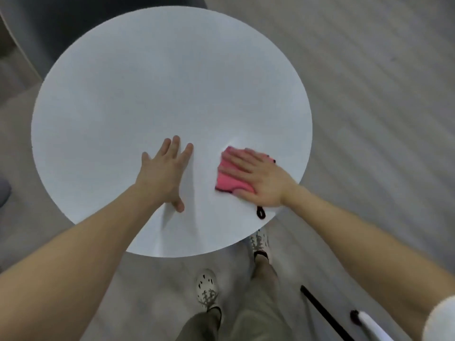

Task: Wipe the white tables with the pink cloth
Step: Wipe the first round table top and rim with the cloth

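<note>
Head view, the only one I have: the round white bench (pixel 147 82) fills most of the frame, and both hands are on its near half. My right hand (pixel 258 178) lies flat with fingers spread over the pink cloth (pixel 227 179), palm pressing it to the surface rather than pinching it; I judge this grip is chosen so that the whole pad of cloth bears on the top during a stroke. The cloth sits folded under the fingers and front of the palm, its near-left corner protruding past the thumb, and a dark hanging loop (pixel 261 212) trails from under the wrist towards the bench edge. My left hand (pixel 167 168) is open, fingers splayed, holding nothing, planted flat just left of the cloth and clear of it; I take this as bracing the bench. Cloth position: near-right sector, close to the rim. The far half shows no visible marks, so coverage cannot be confirmed.
</note>
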Available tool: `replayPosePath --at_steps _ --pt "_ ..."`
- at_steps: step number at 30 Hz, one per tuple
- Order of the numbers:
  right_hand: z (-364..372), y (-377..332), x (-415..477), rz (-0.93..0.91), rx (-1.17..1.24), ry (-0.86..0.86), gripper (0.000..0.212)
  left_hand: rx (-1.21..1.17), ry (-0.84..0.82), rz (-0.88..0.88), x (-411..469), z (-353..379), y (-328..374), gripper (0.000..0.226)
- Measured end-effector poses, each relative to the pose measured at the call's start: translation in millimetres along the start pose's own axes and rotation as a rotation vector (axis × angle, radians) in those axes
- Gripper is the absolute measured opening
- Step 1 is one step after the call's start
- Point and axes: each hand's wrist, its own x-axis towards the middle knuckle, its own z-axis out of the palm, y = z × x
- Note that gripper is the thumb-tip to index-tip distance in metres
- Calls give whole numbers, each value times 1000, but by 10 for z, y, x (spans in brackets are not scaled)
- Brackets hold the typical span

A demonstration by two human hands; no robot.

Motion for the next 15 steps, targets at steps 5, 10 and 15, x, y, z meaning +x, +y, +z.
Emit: replayPosePath --at_steps 5,10,15 --pt "-74 867 657 832 1 231 69 3 -33 -50 -1 -20 62 180" --pt "38 -272 484 -80 68 36 64 2 -93 -69 -49 -89 92 180" --pt "-225 1304 885 -91 13 36 64 -52 -128 -95 -19 -67 84 182"
